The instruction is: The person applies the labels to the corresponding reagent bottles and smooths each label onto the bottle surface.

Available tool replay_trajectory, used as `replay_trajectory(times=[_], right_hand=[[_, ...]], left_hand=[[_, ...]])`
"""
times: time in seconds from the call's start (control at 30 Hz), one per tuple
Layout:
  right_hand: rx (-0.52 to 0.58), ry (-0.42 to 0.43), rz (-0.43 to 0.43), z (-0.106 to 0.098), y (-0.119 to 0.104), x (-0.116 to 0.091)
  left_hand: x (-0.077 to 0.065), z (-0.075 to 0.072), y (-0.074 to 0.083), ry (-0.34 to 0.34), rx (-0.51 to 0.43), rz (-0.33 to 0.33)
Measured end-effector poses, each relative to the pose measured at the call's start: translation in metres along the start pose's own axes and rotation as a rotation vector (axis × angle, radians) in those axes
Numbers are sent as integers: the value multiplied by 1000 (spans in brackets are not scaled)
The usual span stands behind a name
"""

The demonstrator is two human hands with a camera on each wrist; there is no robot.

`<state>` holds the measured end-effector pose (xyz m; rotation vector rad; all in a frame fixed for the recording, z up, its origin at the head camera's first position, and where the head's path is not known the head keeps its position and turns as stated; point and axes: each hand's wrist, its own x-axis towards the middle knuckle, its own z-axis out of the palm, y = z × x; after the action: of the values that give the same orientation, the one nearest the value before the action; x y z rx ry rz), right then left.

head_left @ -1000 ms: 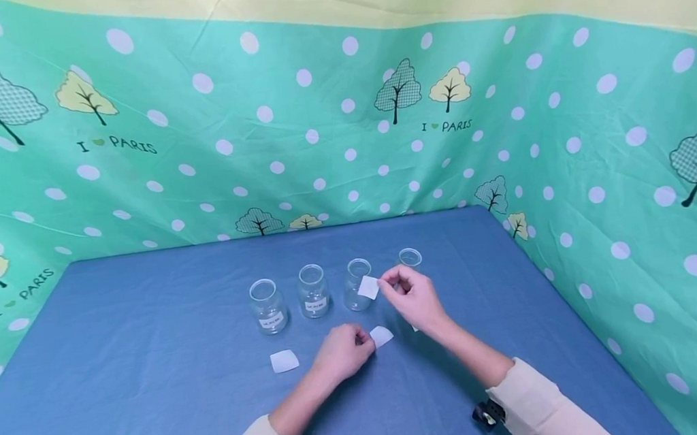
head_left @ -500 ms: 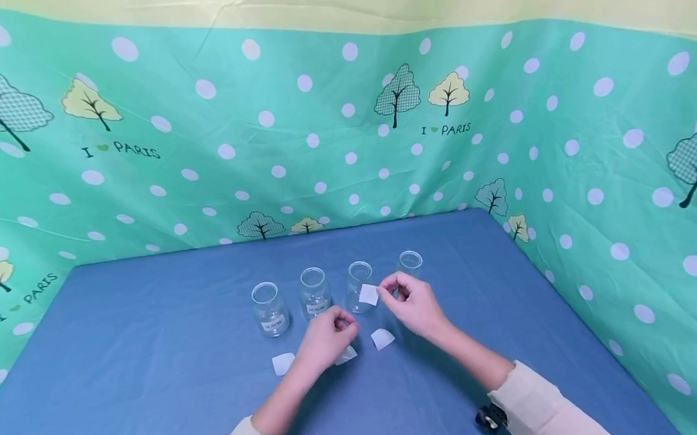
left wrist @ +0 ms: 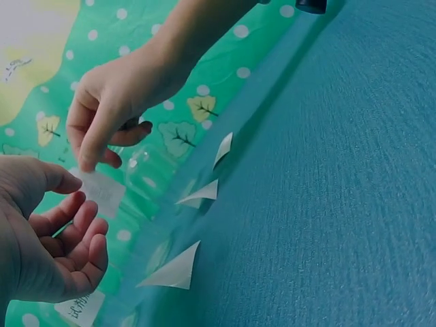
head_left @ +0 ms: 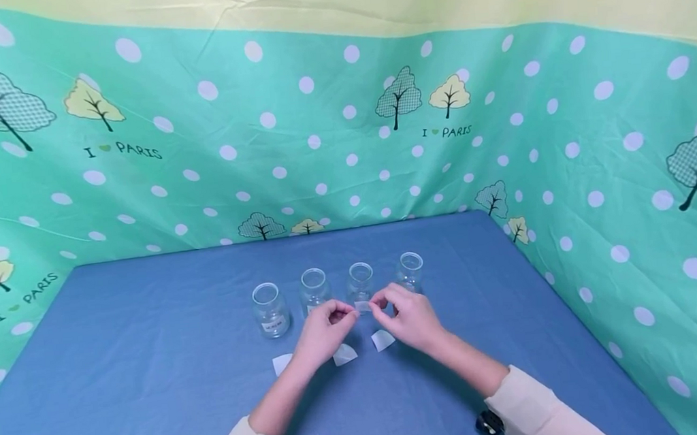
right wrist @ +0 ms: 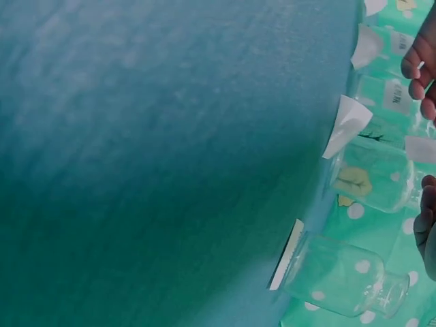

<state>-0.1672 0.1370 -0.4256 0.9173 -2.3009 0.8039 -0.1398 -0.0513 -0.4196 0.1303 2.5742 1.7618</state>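
A small white label (head_left: 362, 306) is stretched between both hands, in front of the third glass jar (head_left: 361, 281) from the left. My right hand (head_left: 410, 318) pinches its right edge between thumb and forefinger. At its left corner, the left hand's (head_left: 325, 332) thumb and forefinger pinch it; the other fingers curl loosely in the left wrist view. Printed labels are on the leftmost jar (head_left: 269, 305) and on the second jar (head_left: 314, 285), whose lower part the left hand partly hides. A fourth jar (head_left: 410, 267) stands behind my right hand.
White curled paper pieces lie before the jars: one (head_left: 282, 364) beside the left forearm, another (head_left: 345, 354) between the hands, a third (head_left: 383, 340) near the right hand. The right wrist view shows one more piece (right wrist: 286, 255) by a bare jar. Blue cloth (head_left: 170, 368) covers the table.
The left hand has moved left and up from the paper pieces to the label's edge. The right hand has lowered the label slightly, still pinching it. The jars have stayed put.
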Motion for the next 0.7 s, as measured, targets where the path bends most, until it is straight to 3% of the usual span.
replay_trajectory(times=[0.13,0.37,0.7], right_hand=[[-67,12,-161,1,2,-1],[-193,-22,-351,3,1,-2],[-319,-25,-486,7,0,-1]], left_hand=[[1,1,-2,-10,-5,-6],[3,2,-5,2,-33,-41],[5,4,-6,8,-31,-46]])
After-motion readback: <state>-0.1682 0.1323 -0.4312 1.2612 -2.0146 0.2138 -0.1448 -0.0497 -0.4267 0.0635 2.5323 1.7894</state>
